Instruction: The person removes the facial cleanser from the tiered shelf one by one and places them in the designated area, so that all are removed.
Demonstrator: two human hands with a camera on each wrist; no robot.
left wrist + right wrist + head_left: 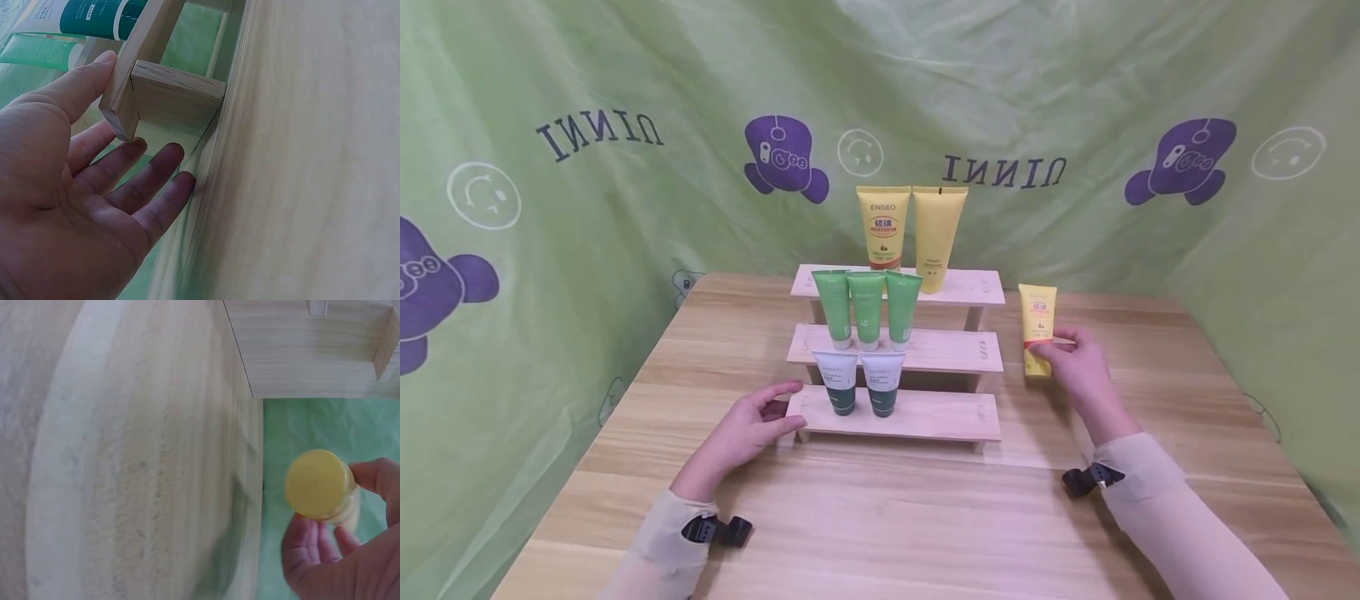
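Note:
My right hand [1088,379] pinches a yellow tube [1038,312] low down, cap downward, to the right of a three-step wooden stand [947,414]. The right wrist view has the round yellow cap [314,484] between thumb and fingers of the hand [356,569]. At the lowest step's left end, my left hand [737,437] rests with loosely spread fingers; its thumb touches the board's edge [119,103] in the left wrist view. Two white-and-dark-green tubes [882,383] stand on the lowest step, three green tubes [867,308] on the middle, two yellow tubes [940,237] on top.
The stand rests on a wooden table [865,508], with the tubes towards its left and middle. Behind and beside the table hangs a green cloth [700,75] with purple figures and smiling faces.

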